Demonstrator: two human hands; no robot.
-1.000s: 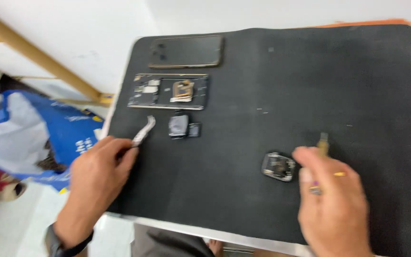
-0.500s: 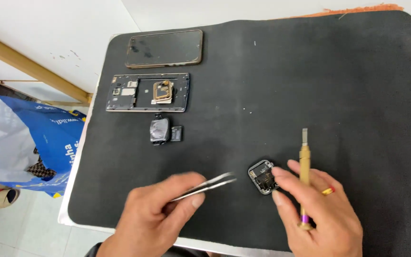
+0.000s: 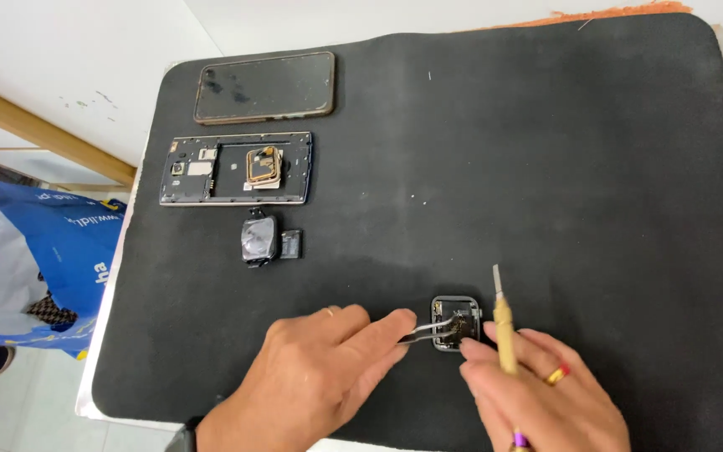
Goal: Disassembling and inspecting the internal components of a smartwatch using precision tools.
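Mat (image 3: 546, 167) covers the bench. Far left on it: phone (image 3: 264, 86), with the frame (image 3: 236, 168) just nearer me. Nearer still, a module (image 3: 259, 239) with a small chip (image 3: 292, 243) touching its right side. Near edge, centre: watch case (image 3: 455, 322), between my hands. Left hand (image 3: 311, 381) sits left of it, tweezers (image 3: 420, 332) reaching into the case. Right hand (image 3: 537, 402) sits right of it, screwdriver (image 3: 504, 322) pointing away. Bag (image 3: 35, 259) on the floor left of the bench.

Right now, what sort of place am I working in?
Probably a small electronics repair bench. A black felt-like work mat covers the table, with an opened phone frame showing its circuit parts lying on it. The left hand works metal tweezers into a small square opened watch casing.
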